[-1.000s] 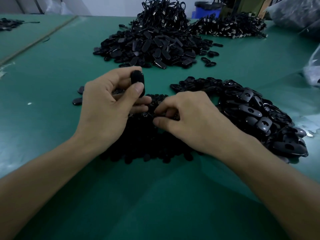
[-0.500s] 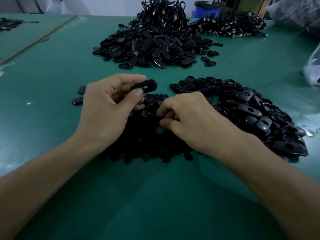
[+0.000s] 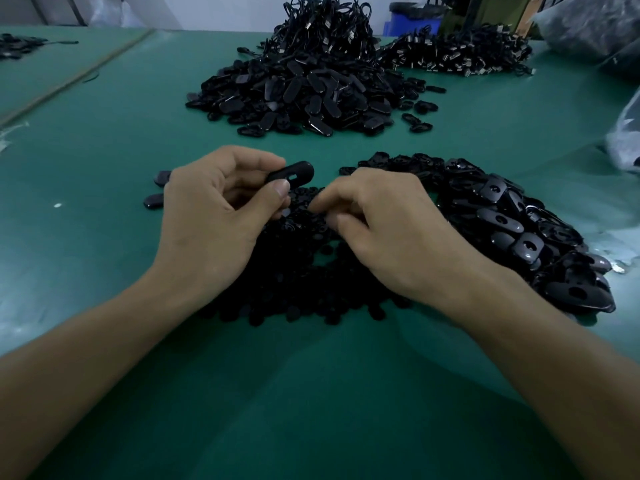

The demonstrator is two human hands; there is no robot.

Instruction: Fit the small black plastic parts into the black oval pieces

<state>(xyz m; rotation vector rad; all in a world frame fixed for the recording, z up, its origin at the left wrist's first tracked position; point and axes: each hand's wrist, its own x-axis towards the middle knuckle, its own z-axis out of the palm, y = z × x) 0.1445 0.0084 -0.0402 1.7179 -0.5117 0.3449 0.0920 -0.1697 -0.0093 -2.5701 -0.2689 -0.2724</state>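
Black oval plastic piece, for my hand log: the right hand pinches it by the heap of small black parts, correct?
No. In the head view the left hand pinches the black oval plastic piece by the heap of small black parts; the right hand has its fingers curled at that heap.

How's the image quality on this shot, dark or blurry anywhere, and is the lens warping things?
Head view: dim, teal cast, so the small black parts merge into one dark mass; same view: the right hand has slightly smeared fingertips, while the oval piece in the grip of the left hand is crisp; same view: the wide lens stretches the forearms at the lower corners.
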